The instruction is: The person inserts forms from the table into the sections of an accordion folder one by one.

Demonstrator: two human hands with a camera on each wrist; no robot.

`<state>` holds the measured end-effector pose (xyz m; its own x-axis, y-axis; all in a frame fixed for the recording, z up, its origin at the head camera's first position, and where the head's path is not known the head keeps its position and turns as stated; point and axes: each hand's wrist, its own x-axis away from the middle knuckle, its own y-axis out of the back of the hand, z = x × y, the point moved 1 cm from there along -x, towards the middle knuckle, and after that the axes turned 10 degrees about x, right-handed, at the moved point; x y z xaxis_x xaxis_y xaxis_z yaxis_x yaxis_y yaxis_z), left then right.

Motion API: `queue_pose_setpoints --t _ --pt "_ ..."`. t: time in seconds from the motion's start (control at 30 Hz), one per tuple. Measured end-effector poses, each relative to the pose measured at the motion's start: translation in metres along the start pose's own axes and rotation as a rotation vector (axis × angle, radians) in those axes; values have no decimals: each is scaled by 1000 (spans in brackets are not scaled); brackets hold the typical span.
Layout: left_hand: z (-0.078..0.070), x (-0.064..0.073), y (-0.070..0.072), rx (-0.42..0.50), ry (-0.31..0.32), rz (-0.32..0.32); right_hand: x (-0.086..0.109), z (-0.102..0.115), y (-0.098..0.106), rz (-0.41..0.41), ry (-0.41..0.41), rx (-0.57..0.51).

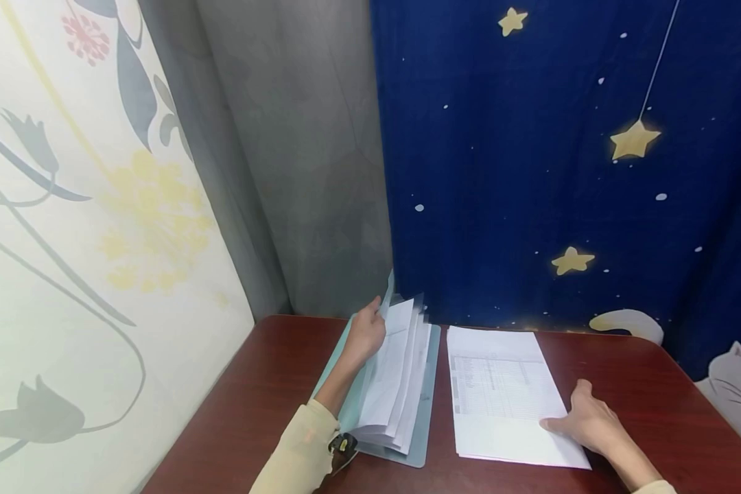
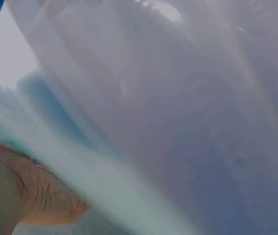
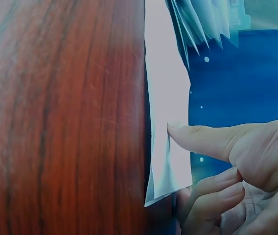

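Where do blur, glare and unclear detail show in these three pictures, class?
Head view: print on the loose sheets is too small to read; left wrist view: the translucent sheet is out of focus, with white glare near its top; right wrist view: grain on the table is fairly clear, while the loose sheets look washed out.

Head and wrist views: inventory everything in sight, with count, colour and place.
Wooden table: one, dark red-brown, across the bottom.
Open plastic folder: one, pale blue-green, left on the table.
Filed paper sheets: several, white, inside the folder.
Loose printed paper sheets: uncountable stack, white, right of the folder.
Hanging star-patterned cloth: one, dark blue, behind, right.
Plain backdrop: one, grey, left of the cloth.
Flower-patterned panel: one, white, far left.
Small wrist device: one, black, left wrist.
Long sleeves: two, cream, on the arms.
Left hand: one, bare, gripping part of the folder.
Right hand: one, bare, thumb on the loose sheets.
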<state>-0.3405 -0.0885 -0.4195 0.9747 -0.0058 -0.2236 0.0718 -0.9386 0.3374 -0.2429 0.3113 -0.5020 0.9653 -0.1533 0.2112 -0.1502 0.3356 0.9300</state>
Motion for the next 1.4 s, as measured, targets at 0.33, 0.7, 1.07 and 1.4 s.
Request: queue_pose_setpoints --t 0.33,0.7,1.07,1.4 --pt "2 0 0 -4 4 -2 0 0 0 -30 88 9" --pt "3 -1 0 11 15 11 2 -3 1 3 110 90" --pt "2 0 2 19 11 2 7 -7 3 107 224 -337" --pt "0 1 2 49 12 -9 14 -13 4 278 296 -710"
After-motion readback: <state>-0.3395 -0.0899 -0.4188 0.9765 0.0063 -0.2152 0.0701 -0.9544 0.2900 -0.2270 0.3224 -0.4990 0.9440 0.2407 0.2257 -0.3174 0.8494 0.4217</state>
